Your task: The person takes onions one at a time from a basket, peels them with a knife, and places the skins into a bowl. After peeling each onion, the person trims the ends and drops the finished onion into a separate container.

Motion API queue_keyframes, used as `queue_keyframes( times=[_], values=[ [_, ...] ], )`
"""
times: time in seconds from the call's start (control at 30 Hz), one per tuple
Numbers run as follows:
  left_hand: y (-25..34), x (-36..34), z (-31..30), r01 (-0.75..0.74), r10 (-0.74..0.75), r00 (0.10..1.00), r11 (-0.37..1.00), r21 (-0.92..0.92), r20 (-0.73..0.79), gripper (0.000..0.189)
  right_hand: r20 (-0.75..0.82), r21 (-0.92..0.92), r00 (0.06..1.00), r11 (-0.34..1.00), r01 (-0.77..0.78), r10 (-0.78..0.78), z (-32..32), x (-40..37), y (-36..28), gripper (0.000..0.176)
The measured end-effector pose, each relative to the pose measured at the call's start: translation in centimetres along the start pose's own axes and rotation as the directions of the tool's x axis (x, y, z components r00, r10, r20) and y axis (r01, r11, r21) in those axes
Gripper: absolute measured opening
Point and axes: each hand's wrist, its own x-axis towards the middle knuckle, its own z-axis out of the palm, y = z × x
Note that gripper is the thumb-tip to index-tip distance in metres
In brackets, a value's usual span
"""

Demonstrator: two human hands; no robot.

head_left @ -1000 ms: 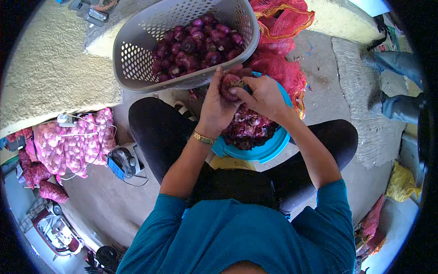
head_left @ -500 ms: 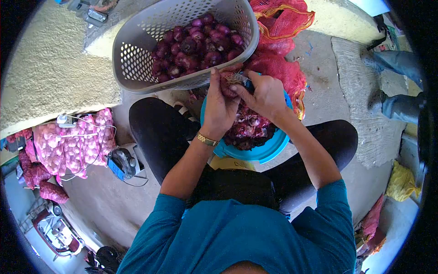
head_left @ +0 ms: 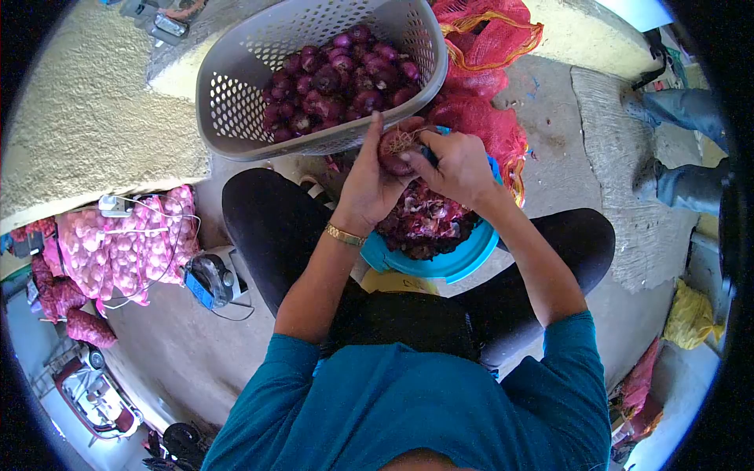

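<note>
A red onion [head_left: 399, 149] with dry, stringy roots sits in my left hand [head_left: 367, 184], the fingers curled round it. My right hand [head_left: 459, 169] is closed on a small knife [head_left: 428, 151]; only a bit of its dark handle shows, and the blade is mostly hidden against the onion. Both hands meet above a turquoise basin [head_left: 463, 268] between my knees. Purple onion skins and scraps [head_left: 428, 224] fill much of it. Just beyond my hands, a grey perforated basket [head_left: 228, 118] holds many red onions [head_left: 334, 82].
Red mesh sacks [head_left: 487, 110] lie right of the basket. On the left stand a pink net sack of pale bulbs [head_left: 129, 243] and a device with a blue display [head_left: 208, 282]. Another person's legs [head_left: 683, 149] are at the right. A yellow bag [head_left: 691, 314] lies below them.
The onion has turned slightly in my left hand, its roots now facing up more. The knife's metal part, visible earlier, is now mostly hidden. My left wrist has shifted slightly left.
</note>
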Motion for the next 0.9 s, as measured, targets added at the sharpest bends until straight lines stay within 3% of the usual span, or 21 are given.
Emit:
queue_keyframes(
  times=[0.03, 0.1, 0.13, 0.2, 0.3, 0.33, 0.4, 0.43, 0.5, 0.53, 0.6, 0.67, 0.7, 0.8, 0.83, 0.9],
  values=[
    [-0.2, 0.0, -0.1, -0.001, 0.001, 1.0, 1.0, 0.002, 0.001, 0.053, -0.007, -0.039, 1.0, 0.999, -0.015, 0.015, 0.0, -0.1, -0.3, 0.045],
    [-0.9, 0.0, -0.1, -0.183, 0.182, 0.983, 0.982, 0.056, 0.013, 0.052, -0.014, -0.08, 0.999, 0.996, -0.033, 0.032, 0.3, -0.2, -0.5, 0.045],
    [-1.3, 0.2, -0.2, -0.182, 0.181, 0.983, 0.982, 0.056, 0.013, 0.052, -0.034, -0.051, 0.998, 0.997, -0.059, 0.057, 0.8, -0.3, -0.5, 0.045],
    [-2.0, 0.5, -0.1, -0.367, 0.38, 0.924, 0.913, 0.18, -0.043, 0.049, -0.052, -0.02, 0.995, 0.996, -0.084, 0.083, 1.3, -0.5, -0.6, 0.045],
    [-1.9, 0.7, 0.4, -0.43, 0.438, 0.899, 0.888, 0.162, -0.012, 0.046, -0.012, 0.042, 0.992, 0.991, -0.125, 0.126, 1.3, -0.4, -0.6, 0.046],
    [-1.4, 0.5, 0.4, -0.431, 0.438, 0.899, 0.888, 0.163, -0.011, 0.046, -0.01, 0.043, 0.995, 0.994, -0.102, 0.103, 0.8, -0.3, -0.5, 0.047],
    [-0.2, -0.2, 0.3, -0.168, 0.168, 0.985, 0.986, 0.005, 0.043, 0.046, -0.006, 0.043, 0.997, 0.996, -0.08, 0.08, 0.2, -0.2, -0.4, 0.047],
    [-0.3, -0.3, 0.2, -0.168, 0.168, 0.985, 0.986, 0.004, 0.042, 0.046, 0.01, 0.002, 0.998, 0.998, -0.058, 0.058, -0.1, -0.2, -0.4, 0.047],
    [-0.6, -0.2, -0.3, -0.049, 0.055, 0.995, 0.996, 0.073, -0.078, 0.048, 0.024, -0.038, 0.999, 0.999, -0.034, 0.035, -0.1, -0.1, -0.3, 0.046],
    [-1.0, -0.1, -0.6, -0.049, 0.054, 0.995, 0.996, 0.074, -0.078, 0.048, 0.005, 0.016, 0.997, 0.997, -0.081, 0.081, 0.0, 0.0, -0.3, 0.044],
    [-1.7, 0.1, -0.7, -0.21, 0.218, 0.973, 0.971, 0.116, -0.068, 0.05, -0.01, 0.07, 0.992, 0.99, -0.125, 0.126, 0.0, 0.1, -0.1, 0.043],
    [-1.0, 0.0, -0.6, -0.218, 0.224, 0.974, 0.969, 0.116, -0.04, 0.051, 0.1, 0.495, 0.89, 0.754, -0.432, 0.444, -0.4, 0.6, 0.2, 0.041],
    [-0.6, -0.2, -0.5, -0.223, 0.226, 0.974, 0.968, 0.117, -0.014, 0.052, 0.099, 0.496, 0.891, 0.754, -0.429, 0.442, -1.0, 0.7, 0.3, 0.041],
    [0.0, -0.1, -0.6, -0.238, 0.244, 0.967, 0.968, 0.084, -0.068, 0.055, 0.144, 0.304, 0.966, 0.919, -0.249, 0.214, -3.7, 0.6, 0.4, 0.044],
    [0.1, -0.1, -0.6, -0.243, 0.248, 0.964, 0.968, 0.068, -0.096, 0.056, 0.143, 0.304, 0.966, 0.919, -0.249, 0.215, -4.0, 0.3, 0.9, 0.044],
    [0.5, -0.2, -0.4, -0.233, 0.235, 0.969, 0.972, 0.042, -0.078, 0.056, 0.314, 0.011, 0.876, 0.921, -0.389, 0.366, -4.6, -0.5, 1.8, 0.046]
  ],
)
